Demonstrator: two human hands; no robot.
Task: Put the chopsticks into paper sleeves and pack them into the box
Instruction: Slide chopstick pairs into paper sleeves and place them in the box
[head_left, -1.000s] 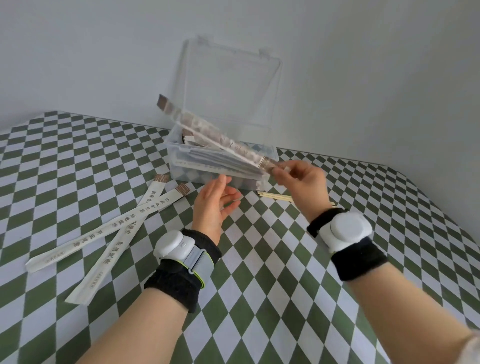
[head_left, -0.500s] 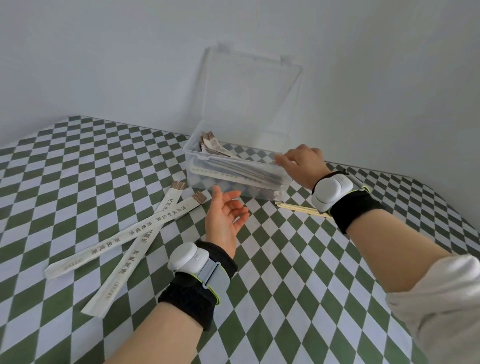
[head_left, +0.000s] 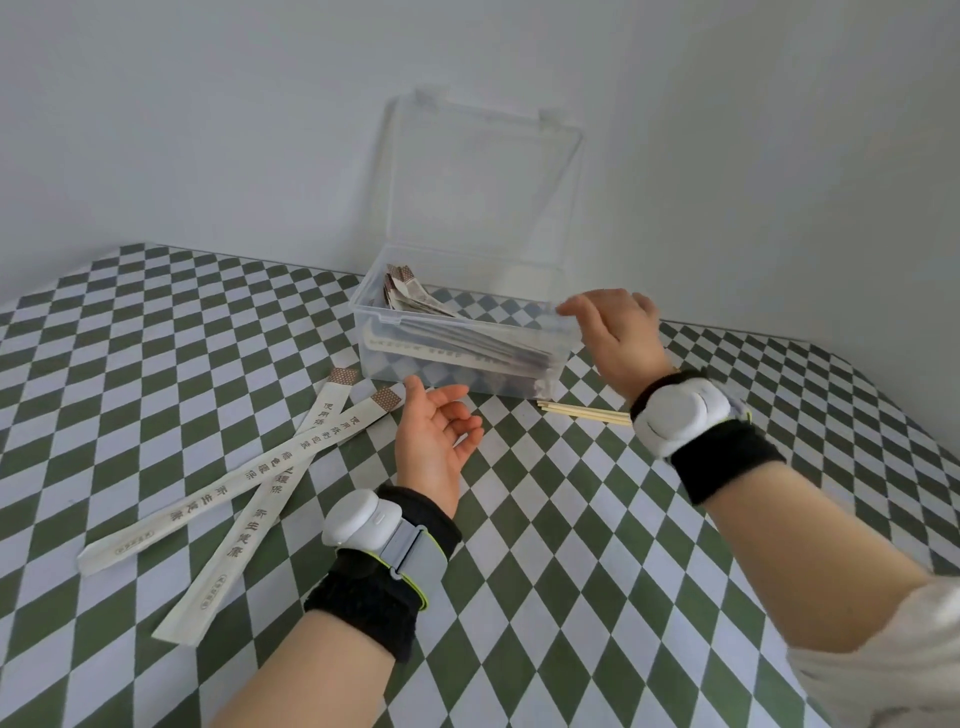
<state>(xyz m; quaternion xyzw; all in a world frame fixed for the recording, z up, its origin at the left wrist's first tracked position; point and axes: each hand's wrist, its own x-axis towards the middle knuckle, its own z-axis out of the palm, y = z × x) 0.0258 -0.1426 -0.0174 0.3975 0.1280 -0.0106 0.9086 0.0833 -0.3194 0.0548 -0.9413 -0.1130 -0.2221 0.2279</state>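
A clear plastic box (head_left: 374, 340) with its lid (head_left: 483, 187) standing open sits at the back of the checkered table. Several sleeved chopsticks (head_left: 447, 332) lie inside it. My right hand (head_left: 615, 332) hovers at the box's right rim with fingers loosely spread and nothing in them. My left hand (head_left: 434, 441) floats palm-up in front of the box, empty, fingers curled apart. Two paper sleeves (head_left: 244, 483) lie crossed on the table to the left of it. Bare wooden chopsticks (head_left: 584, 413) lie just right of the box's front corner, partly hidden by my right wrist.
The green and white checkered table (head_left: 545, 545) ends at a pale wall behind the box. Both wrists wear black bands with white devices.
My right hand lowered a sleeved pair into the box and let it go, then stayed at the right rim. The left hand stayed open in front. The view shifted left.
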